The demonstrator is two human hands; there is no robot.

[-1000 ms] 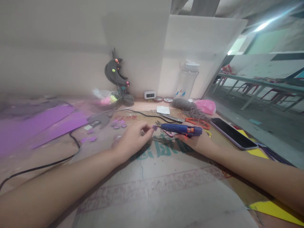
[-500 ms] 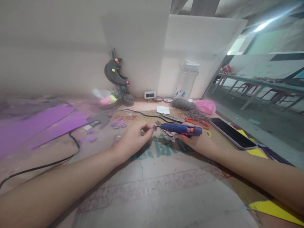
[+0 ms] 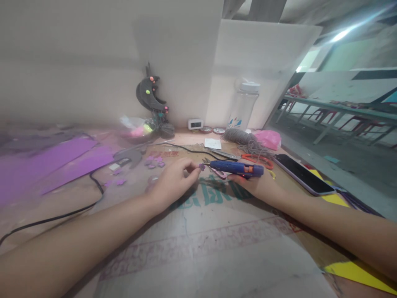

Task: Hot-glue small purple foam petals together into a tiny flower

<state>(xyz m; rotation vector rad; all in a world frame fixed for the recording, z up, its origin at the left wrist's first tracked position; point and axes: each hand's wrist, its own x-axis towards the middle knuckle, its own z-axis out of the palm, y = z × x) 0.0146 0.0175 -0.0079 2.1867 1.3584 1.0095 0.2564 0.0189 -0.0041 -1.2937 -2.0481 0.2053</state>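
Note:
Between thumb and forefinger, my left hand point(image 3: 178, 180) pinches a small purple flower-like piece point(image 3: 202, 167). My right hand point(image 3: 256, 182) is wrapped around a blue glue gun point(image 3: 237, 167), whose metal nozzle points left and meets the purple piece or sits just beside it. A small red light glows on the gun's underside. Under and behind the gun lie orange-handled scissors point(image 3: 257, 160) and a pink-handled tool point(image 3: 221, 174), partly hidden. Several loose purple cutouts point(image 3: 154, 161) rest on the board just left of my left hand.
Purple sheets point(image 3: 74, 155) cover the table's left side, with a black cable point(image 3: 102, 188) nearby. Behind stand a dark crescent-shaped ornament point(image 3: 149, 95), a small white clock point(image 3: 195, 124) and a clear bottle point(image 3: 243, 107). Grey yarn point(image 3: 238, 136) and a phone point(image 3: 304, 174) lie right.
Almost nothing differs. Both hands, the glue gun and the purple piece keep their places, with only a very slight shift of the view.

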